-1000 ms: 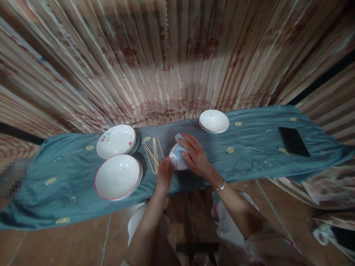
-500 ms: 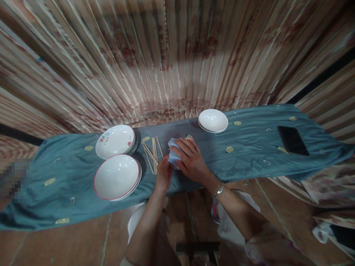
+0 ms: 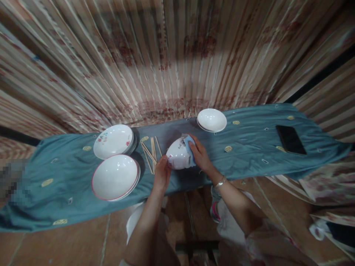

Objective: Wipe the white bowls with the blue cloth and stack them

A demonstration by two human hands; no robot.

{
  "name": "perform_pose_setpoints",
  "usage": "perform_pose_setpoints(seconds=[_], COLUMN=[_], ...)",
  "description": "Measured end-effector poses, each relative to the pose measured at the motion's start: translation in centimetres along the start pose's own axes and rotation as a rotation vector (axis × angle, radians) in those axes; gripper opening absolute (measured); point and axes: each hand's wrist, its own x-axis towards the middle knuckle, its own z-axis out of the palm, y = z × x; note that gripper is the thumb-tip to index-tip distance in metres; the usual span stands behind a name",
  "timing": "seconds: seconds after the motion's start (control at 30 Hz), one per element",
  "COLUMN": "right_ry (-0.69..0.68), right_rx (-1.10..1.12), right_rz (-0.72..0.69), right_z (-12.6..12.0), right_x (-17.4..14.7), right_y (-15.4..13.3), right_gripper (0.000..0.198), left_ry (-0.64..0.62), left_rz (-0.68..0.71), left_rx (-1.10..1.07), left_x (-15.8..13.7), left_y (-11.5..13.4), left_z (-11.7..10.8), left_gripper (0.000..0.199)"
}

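A white bowl with a small printed pattern (image 3: 177,153) is held tilted above the table, its outer side showing. My left hand (image 3: 162,171) grips the bowl's left edge, fingers closed on it. On its right side a light blue cloth (image 3: 190,147) lies against the surface, pressed there by my right hand (image 3: 200,153), whose fingers are wrapped over it. Several wooden chopsticks (image 3: 149,153) lie loosely to the left of my left hand. The bowl's inside is hidden from view.
At left stand a stack of flower-patterned plates (image 3: 113,140) and red-rimmed white bowls (image 3: 115,177). Small white bowls (image 3: 212,119) sit at the back, and a black tablet or phone (image 3: 291,139) lies at right. A teal cloth (image 3: 244,159) covers the narrow table; a curtain (image 3: 172,66) hangs behind.
My right hand has moved from over the top of the bowl to its right side with the blue cloth, uncovering the bowl's white outer surface. My left hand stays at the left edge.
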Motion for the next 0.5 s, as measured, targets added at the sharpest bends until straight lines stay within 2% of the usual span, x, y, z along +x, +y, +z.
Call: perform_pose_setpoints(seconds=[0.2,0.37,0.5], right_ry=[0.068,0.107,0.119], right_rx=[0.150,0.213,0.181], right_rz=[0.204,0.253,0.259], right_z=[0.4,0.9,1.2], right_x=[0.6,0.5,0.2], right_y=[2.2,2.8,4.0], right_gripper=[0.070,0.074,0.074], left_ry=[0.049,0.057,0.082], left_rz=[-0.010,-0.036,-0.040], left_rx=[-0.075,-0.108,-0.131], left_x=[0.0,0.0,0.2], left_y=[0.2,0.5,0.3], left_z=[0.3,0.3,-0.1], left_gripper=[0.022,0.023,0.020])
